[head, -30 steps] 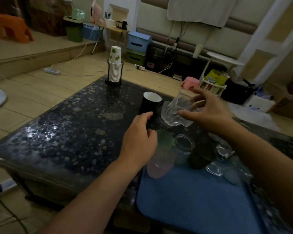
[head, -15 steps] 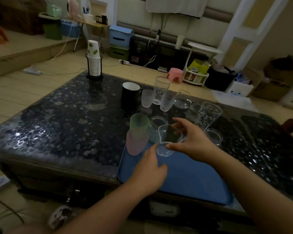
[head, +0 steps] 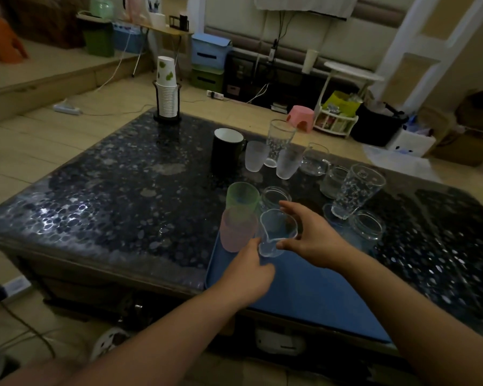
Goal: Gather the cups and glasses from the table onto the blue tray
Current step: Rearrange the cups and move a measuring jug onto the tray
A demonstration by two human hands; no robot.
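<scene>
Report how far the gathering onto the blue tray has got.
Done: the pink cup, green cup and a small clear jar stand at the blue tray's far end. In hand: the right hand grips a wavy-rimmed clear glass over the tray, the left hand touching its base. Left: the black mug, frosted cups and tall dotted glasses remain on the table.

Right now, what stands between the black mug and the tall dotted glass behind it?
In the head view, one small frosted glass stands between the black mug and the tall dotted glass.

No legible text anywhere.
</scene>
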